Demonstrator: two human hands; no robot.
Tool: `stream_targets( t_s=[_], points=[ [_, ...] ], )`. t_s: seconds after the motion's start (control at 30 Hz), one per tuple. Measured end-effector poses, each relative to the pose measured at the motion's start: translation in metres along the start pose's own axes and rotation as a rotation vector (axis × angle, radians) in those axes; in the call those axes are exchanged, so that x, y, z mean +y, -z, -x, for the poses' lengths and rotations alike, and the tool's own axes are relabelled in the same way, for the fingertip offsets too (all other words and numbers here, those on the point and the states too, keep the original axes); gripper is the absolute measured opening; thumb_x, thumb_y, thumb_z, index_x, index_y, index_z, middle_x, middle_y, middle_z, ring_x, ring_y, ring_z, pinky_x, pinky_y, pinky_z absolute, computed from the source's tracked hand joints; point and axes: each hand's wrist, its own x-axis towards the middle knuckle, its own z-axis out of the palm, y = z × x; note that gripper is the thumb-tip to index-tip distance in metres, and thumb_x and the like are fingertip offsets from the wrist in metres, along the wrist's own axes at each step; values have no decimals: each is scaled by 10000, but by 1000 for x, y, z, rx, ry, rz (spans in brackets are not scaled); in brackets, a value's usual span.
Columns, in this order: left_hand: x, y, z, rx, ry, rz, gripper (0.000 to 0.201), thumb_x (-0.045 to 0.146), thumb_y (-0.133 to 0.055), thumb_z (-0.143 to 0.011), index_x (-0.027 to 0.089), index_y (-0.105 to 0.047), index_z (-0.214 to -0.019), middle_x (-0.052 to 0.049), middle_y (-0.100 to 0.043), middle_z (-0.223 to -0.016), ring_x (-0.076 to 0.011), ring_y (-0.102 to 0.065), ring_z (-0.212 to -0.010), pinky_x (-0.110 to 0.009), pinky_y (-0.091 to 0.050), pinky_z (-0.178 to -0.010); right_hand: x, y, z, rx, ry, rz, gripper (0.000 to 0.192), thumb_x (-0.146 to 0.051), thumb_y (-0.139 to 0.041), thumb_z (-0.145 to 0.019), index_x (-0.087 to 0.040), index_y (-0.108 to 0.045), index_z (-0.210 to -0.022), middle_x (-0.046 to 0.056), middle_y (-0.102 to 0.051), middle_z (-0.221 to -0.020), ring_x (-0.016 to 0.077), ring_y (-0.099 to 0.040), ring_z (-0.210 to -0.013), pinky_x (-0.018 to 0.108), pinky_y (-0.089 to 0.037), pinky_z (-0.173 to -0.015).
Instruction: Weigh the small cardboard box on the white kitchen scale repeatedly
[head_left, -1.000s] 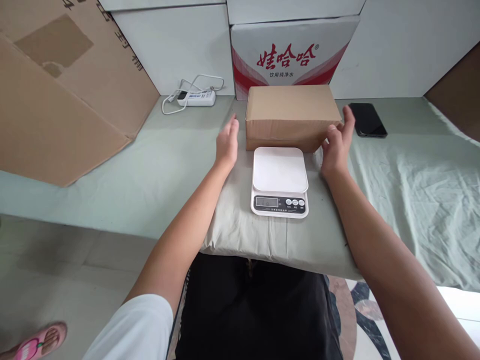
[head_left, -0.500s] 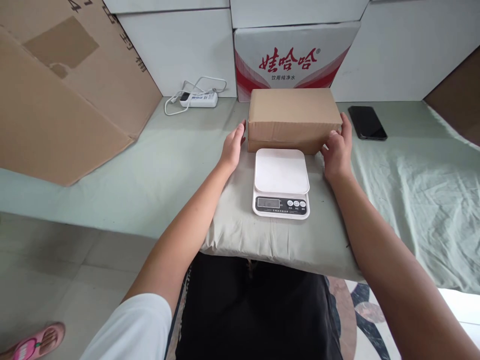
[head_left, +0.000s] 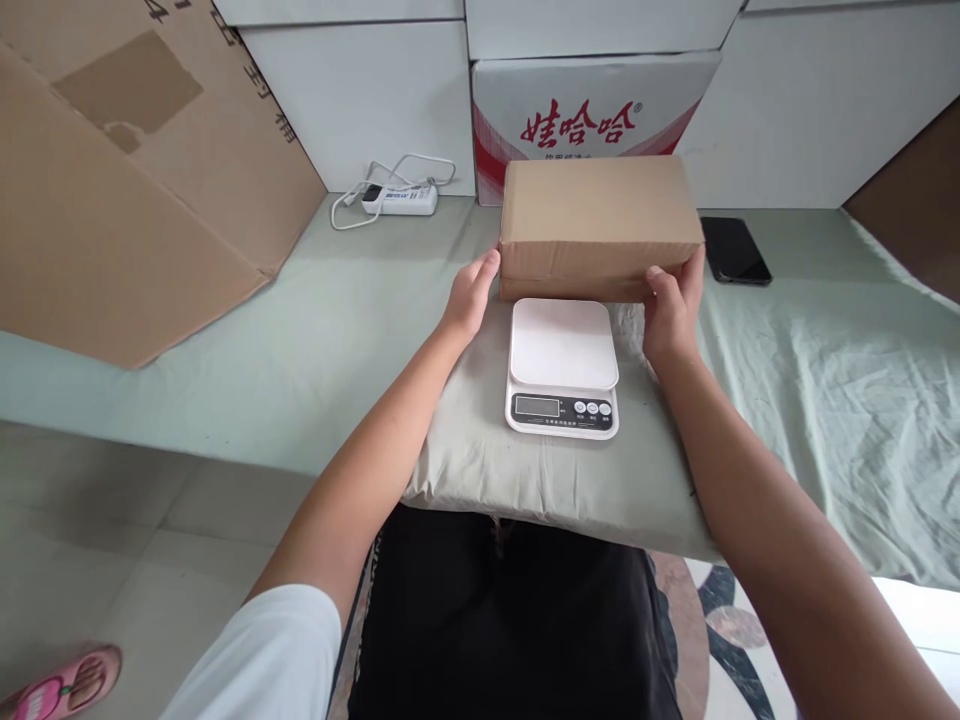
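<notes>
Head view looks down on two bare forearms reaching over a pale green bedsheet toward a plain brown cardboard box. The left hand presses its flat, fairly straight fingers against the box's left end near the lower front corner, the thumb lying along the edge. The right hand clasps the opposite end at the lower right corner, the thumb on the front face and the fingers curled round the side, so the box is gripped between the two hands. The box sits level, just behind a white digital kitchen scale, its front lower edge close above the scale's rear rim; whether the underside rests on the cloth cannot be told. The scale lies on a grey-green pillow at the bed's near edge, its display and three round buttons facing the person. Behind the box stands a white carton with red Chinese lettering. A black phone lies flat on the sheet just right of the box. A white power strip with its coiled cord lies to the left by the wall, and a large flattened cardboard sheet leans at the far left. A pink slipper shows on the floor at lower left.
</notes>
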Motion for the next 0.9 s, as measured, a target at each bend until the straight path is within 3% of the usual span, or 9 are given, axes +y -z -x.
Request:
stream_targets(
  t_s=[0.17,0.23,0.33,0.43,0.57,0.77,0.9],
  points=[
    [52,2,18,-34,-50,-35,920,998,-508,-952,259,-808,-1411,-114,-812,-1536,-414,-530,-1716,-594,-394,-1450,-48,14,-7,-29,73,-98,1105,-850,-764,-724,-548,-425,-1731,-108,-488,-1841,402,-332,-1800,667,-269,-1522],
    [73,2,41,-53,-59,-28,882,948,-489,-1000,282,-773,-1504,-95,-773,-1617,-386,-462,-1766,-546,-366,-1473,-67,27,2,-62,147,-104,1127,-866,-820,-721,-582,-414,-1733,-151,-422,-1877,406,-255,-1838,635,-253,-1539],
    [91,6,85,-90,-45,-33,800,844,-501,-1065,273,-740,-1573,-104,-723,-1690,-384,-509,-1737,-529,-405,-1454,-82,40,30,-95,195,-129,1061,-817,-863,-771,-588,-449,-1720,-137,-400,-1888,413,-258,-1843,630,-251,-1548],
    [91,12,119,-83,-40,-38,755,788,-503,-1092,269,-724,-1595,-117,-712,-1702,-379,-570,-1695,-525,-464,-1421,-83,42,66,-98,173,-168,1020,-705,-836,-862,-535,-403,-1770,-81,-366,-1908,390,-294,-1836,660,-249,-1544],
    [86,15,135,-29,-80,-57,757,789,-505,-1087,271,-723,-1593,-121,-749,-1656,-374,-599,-1670,-526,-483,-1411,-80,34,95,-68,81,-156,1033,-714,-815,-879,-528,-349,-1782,-66,-320,-1936,365,-297,-1838,638,-323,-1524],
    [85,12,136,8,-23,-66,755,781,-494,-1093,254,-732,-1579,-135,-777,-1613,-381,-625,-1643,-531,-493,-1396,-80,30,95,-50,0,-108,1149,-832,-782,-844,-411,-303,-1801,59,-325,-1922,395,-242,-1851,662,-349,-1495],
    [82,12,137,24,21,-46,780,807,-504,-1078,259,-723,-1589,-137,-780,-1603,-379,-613,-1653,-522,-479,-1402,-82,30,97,-74,2,-77,1104,-805,-772,-871,-405,-318,-1794,69,-357,-1902,402,-272,-1836,686,-340,-1487]
  ],
)
